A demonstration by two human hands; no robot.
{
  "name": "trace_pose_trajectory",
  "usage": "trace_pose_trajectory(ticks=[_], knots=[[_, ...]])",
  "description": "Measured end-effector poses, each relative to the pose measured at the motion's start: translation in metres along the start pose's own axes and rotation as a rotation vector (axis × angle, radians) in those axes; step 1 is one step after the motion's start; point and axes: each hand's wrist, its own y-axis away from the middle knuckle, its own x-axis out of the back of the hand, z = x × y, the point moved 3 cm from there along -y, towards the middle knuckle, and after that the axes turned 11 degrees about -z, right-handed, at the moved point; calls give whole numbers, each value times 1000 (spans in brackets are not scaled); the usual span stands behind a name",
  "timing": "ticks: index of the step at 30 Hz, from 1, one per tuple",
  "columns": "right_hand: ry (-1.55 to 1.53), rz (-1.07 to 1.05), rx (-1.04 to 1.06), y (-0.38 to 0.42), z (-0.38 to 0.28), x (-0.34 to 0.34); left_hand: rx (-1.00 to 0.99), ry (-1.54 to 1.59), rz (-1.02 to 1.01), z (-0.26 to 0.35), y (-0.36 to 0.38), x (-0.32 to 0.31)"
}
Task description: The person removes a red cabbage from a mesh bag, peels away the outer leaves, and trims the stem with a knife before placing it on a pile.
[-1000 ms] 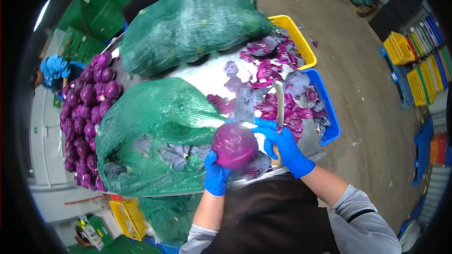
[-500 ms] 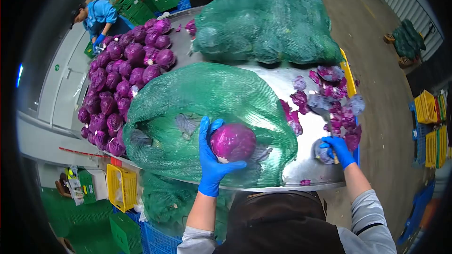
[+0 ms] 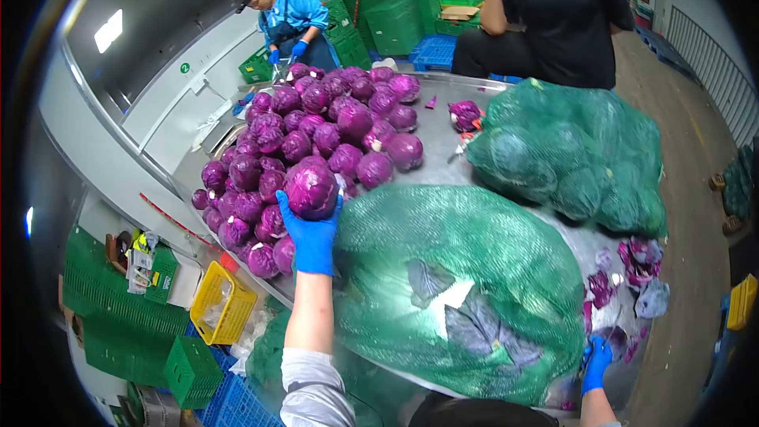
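My left hand (image 3: pixel 310 239), in a blue glove, grips a peeled red cabbage (image 3: pixel 311 188) from below at the near edge of a large pile of red cabbages (image 3: pixel 296 145). On the right, my gloved right hand (image 3: pixel 598 365) is closed low over the metal table, beside a dark purple leaf (image 3: pixel 613 340). What its fingers hold is hidden. Between my hands lies a green mesh sack (image 3: pixel 474 261) with loose outer leaves (image 3: pixel 482 324) on it. Torn purple leaves (image 3: pixel 639 261) are scattered past its right side.
A full green mesh sack of cabbages (image 3: pixel 577 154) lies at the back right. Near it are a partly trimmed cabbage (image 3: pixel 465 115) and an orange-handled tool (image 3: pixel 462 146). One person in blue works behind the pile; another holds a phone. A yellow crate (image 3: pixel 224 303) stands lower left.
My left hand has carried the red cabbage from above the near sack leftward to the pile. My right hand stays low by the leaf scraps. The view has swung left and up.
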Motion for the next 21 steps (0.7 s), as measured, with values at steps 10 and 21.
trace_pose_trajectory(ticks=[10, 21], knots=[[291, 50, 102, -14, 1, 5, 9, 17, 117, 14, -134, 71], [466, 142, 75, -10, 4, 16, 29, -348, -449, 56, -195, -12]])
